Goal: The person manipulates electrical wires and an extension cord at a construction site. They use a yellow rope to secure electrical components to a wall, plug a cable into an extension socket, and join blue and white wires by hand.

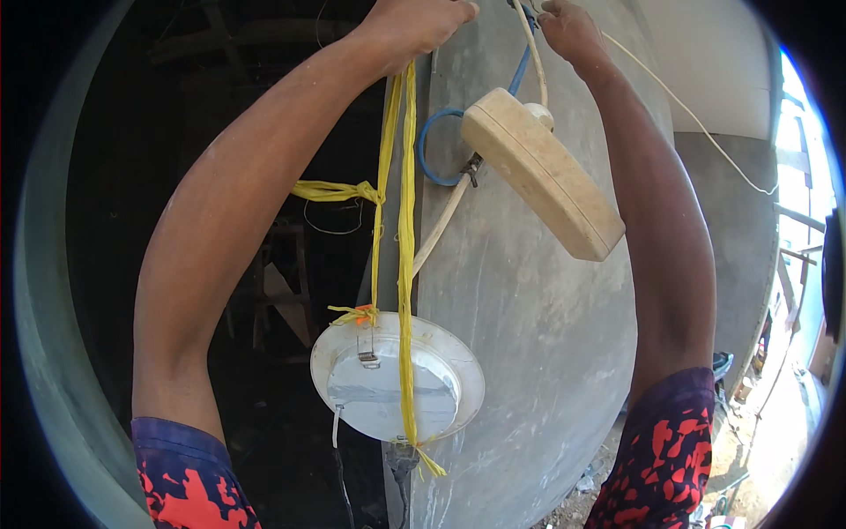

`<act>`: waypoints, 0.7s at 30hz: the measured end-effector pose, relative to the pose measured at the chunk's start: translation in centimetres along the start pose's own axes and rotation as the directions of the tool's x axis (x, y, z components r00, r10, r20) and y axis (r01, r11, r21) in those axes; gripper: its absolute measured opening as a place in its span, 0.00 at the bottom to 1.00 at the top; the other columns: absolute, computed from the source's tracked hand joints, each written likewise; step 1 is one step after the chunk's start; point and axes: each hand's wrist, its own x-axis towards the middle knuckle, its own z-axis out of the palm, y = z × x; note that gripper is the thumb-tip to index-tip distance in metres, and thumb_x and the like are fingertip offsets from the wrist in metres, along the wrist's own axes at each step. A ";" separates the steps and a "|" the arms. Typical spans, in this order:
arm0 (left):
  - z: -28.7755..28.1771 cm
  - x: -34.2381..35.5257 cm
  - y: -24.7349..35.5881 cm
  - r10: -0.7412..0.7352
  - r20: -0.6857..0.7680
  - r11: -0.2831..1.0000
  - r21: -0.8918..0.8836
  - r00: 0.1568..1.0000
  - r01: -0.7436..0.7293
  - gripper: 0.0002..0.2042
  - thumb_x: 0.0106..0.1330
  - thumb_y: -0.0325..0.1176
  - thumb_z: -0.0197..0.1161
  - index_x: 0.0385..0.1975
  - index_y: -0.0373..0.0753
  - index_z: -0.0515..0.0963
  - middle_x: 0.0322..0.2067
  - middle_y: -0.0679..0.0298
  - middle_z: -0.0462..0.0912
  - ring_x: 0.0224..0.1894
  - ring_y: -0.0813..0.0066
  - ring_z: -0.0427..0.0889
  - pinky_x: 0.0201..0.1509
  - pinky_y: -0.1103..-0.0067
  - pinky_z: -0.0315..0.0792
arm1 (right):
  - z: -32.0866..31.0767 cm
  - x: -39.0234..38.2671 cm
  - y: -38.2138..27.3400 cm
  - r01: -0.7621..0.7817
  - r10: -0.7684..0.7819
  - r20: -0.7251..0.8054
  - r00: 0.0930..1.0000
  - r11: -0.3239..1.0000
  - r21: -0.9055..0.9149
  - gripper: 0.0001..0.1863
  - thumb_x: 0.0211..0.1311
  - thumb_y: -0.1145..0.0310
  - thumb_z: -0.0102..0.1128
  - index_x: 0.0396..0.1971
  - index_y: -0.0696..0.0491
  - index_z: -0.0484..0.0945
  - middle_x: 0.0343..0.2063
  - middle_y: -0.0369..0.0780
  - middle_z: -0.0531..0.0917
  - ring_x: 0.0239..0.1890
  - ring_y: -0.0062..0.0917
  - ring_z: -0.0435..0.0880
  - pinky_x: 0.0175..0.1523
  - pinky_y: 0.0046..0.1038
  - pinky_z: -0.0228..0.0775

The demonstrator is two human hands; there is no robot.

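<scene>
Left hand (427,25): curled; cannot tell whether pinching anything. Right hand (575,33): curled beside pale cord (538,66); grip likewise unclear. Yellow strap (408,220): hanging below left hand. Round white lamp (379,392): strap-tied, farther below. Beige box (542,176): below, between hands.

The left grip (421,26) is cropped above.
</scene>
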 end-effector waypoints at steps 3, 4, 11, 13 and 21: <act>0.6 1.2 0.7 0.004 0.030 1.000 0.011 1.000 -0.004 0.17 0.63 0.37 0.61 0.45 0.31 0.76 0.39 0.51 0.80 0.42 0.62 0.78 0.48 0.69 0.69 | 1.9 2.3 1.7 0.113 -0.120 -0.091 0.989 0.991 -0.074 0.19 0.56 0.69 0.52 0.46 0.62 0.78 0.47 0.55 0.80 0.51 0.46 0.78 0.56 0.42 0.68; 1.0 1.6 0.8 0.034 0.046 0.999 0.030 0.998 -0.035 0.18 0.63 0.37 0.62 0.47 0.31 0.76 0.41 0.50 0.80 0.44 0.60 0.79 0.49 0.69 0.69 | 2.4 2.8 2.3 0.175 -0.184 -0.128 0.974 0.981 -0.084 0.19 0.55 0.69 0.53 0.45 0.61 0.79 0.46 0.55 0.80 0.51 0.47 0.78 0.56 0.42 0.68; 2.3 2.3 1.4 0.212 -0.008 0.977 -0.010 0.977 -0.212 0.17 0.63 0.38 0.63 0.45 0.33 0.78 0.43 0.50 0.81 0.47 0.56 0.79 0.51 0.69 0.70 | 1.2 4.8 -0.4 -0.013 0.002 0.125 0.992 0.996 0.086 0.19 0.55 0.65 0.57 0.44 0.61 0.79 0.43 0.54 0.82 0.47 0.46 0.80 0.51 0.39 0.71; 2.6 4.8 0.6 0.249 0.035 0.967 0.054 0.968 -0.250 0.17 0.63 0.39 0.62 0.45 0.33 0.78 0.41 0.49 0.82 0.45 0.55 0.81 0.49 0.70 0.72 | 0.5 4.6 -1.5 -0.023 0.012 0.181 0.983 0.998 0.060 0.17 0.57 0.63 0.57 0.41 0.59 0.80 0.40 0.53 0.82 0.44 0.46 0.81 0.47 0.38 0.72; 3.7 6.9 -0.8 0.103 -0.148 0.993 0.074 0.984 -0.093 0.15 0.61 0.37 0.60 0.39 0.30 0.80 0.38 0.48 0.83 0.42 0.56 0.83 0.45 0.69 0.74 | 0.8 4.1 -1.9 0.152 -0.150 0.034 0.988 0.928 -0.340 0.10 0.64 0.68 0.48 0.36 0.55 0.78 0.35 0.49 0.83 0.41 0.43 0.83 0.43 0.41 0.73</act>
